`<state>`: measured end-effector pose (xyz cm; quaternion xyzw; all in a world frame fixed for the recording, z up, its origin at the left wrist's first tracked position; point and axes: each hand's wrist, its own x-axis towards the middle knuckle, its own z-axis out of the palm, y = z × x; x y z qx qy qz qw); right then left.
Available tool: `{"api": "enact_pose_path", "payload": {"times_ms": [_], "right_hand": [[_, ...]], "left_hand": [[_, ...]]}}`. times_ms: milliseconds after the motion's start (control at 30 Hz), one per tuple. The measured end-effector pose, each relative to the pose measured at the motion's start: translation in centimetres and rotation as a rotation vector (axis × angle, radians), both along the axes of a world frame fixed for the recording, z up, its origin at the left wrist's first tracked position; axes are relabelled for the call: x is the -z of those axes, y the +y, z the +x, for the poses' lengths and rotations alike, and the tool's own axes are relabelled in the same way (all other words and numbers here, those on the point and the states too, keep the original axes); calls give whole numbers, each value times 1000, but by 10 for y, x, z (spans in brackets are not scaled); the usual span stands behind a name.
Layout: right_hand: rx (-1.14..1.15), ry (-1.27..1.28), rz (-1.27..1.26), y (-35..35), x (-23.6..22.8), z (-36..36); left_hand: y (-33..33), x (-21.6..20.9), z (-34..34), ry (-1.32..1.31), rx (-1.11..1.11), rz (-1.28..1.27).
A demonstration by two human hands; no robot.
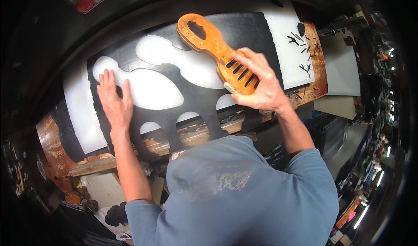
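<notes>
My right hand (263,84) grips the lower, wider end of an orange sole-shaped cutting die (214,49). The die has an oval opening at its far end and several dark slots near my fingers. It is over a black sheet (252,32); whether it touches the sheet I cannot tell. My left hand (115,102) rests flat with spread fingers on the sheet's left part, at the edge of a sole-shaped cutout (152,89) showing white beneath. A second such cutout (154,50) lies partly behind the die. Rounded cutouts (188,115) line the near edge.
A white board (78,111) lies under the sheet. Thin black scraps (302,50) are scattered at its right end. Beyond is a rusty orange plate (321,56), with pale panels (339,67) farther right. A red button (85,4) sits on the dark machine frame overhead.
</notes>
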<state>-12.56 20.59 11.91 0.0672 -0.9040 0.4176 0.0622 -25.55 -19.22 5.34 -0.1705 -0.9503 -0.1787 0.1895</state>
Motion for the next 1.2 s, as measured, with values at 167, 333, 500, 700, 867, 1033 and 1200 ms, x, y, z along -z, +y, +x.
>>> {"api": "enact_pose_path", "payload": {"times_ms": [167, 333, 500, 700, 867, 1033, 1200], "right_hand": [[-117, 159, 237, 67, -22, -26], [-201, 95, 244, 95, 0, -59], [-201, 103, 360, 96, 42, -68], [-165, 90, 345, 99, 48, -65], [-169, 129, 356, 95, 45, -65], [-226, 148, 336, 96, 38, -65], [-235, 121, 320, 86, 31, -70]], "left_hand": [[-13, 2, 1, -56, 24, 0], [-7, 0, 1, -78, 14, 11], [0, -13, 1, -116, -20, 110], [101, -42, -12, -233, 190, 488], [190, -12, -54, -283, 288, 224], [177, 4, -58, -263, 377, 485], [179, 7, -59, -343, 293, 688]]}}
